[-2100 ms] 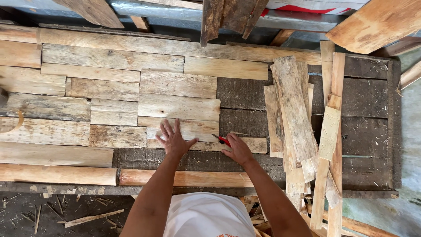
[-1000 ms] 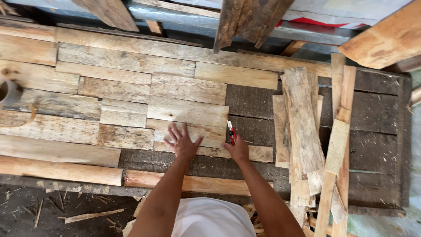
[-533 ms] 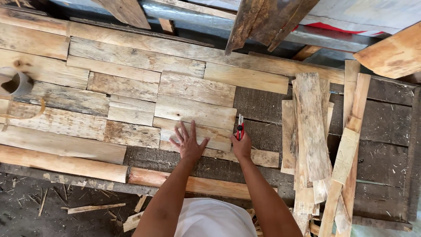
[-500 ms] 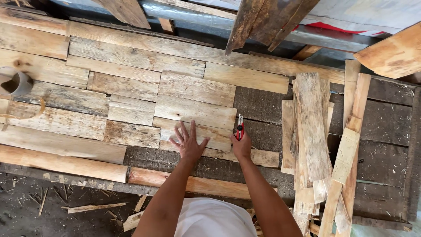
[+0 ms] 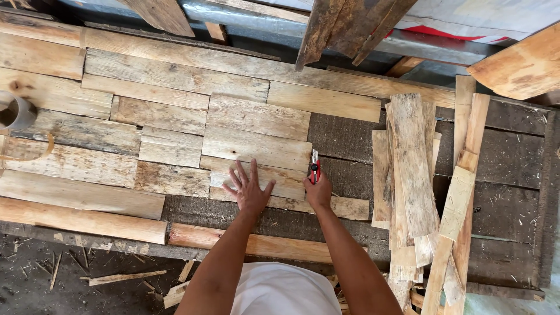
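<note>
Light: even, soft daylight, fairly bright
Shadows: faint; dark only in the gap beyond the counter [image 5: 501,151]
Glare: none on the wood
Sharpness: crisp throughout, no motion blur
Edges: slight wide-angle bending

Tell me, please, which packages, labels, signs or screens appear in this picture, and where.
None can be made out. The view shows bare wood planks, a red utility knife in the right hand, and a grey roll at the left edge.

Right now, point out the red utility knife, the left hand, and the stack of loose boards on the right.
red utility knife [image 5: 315,168], head view, on its red body.
left hand [image 5: 249,191], head view, on the back of the hand.
stack of loose boards [image 5: 411,157], head view, on the top board's face.
</note>
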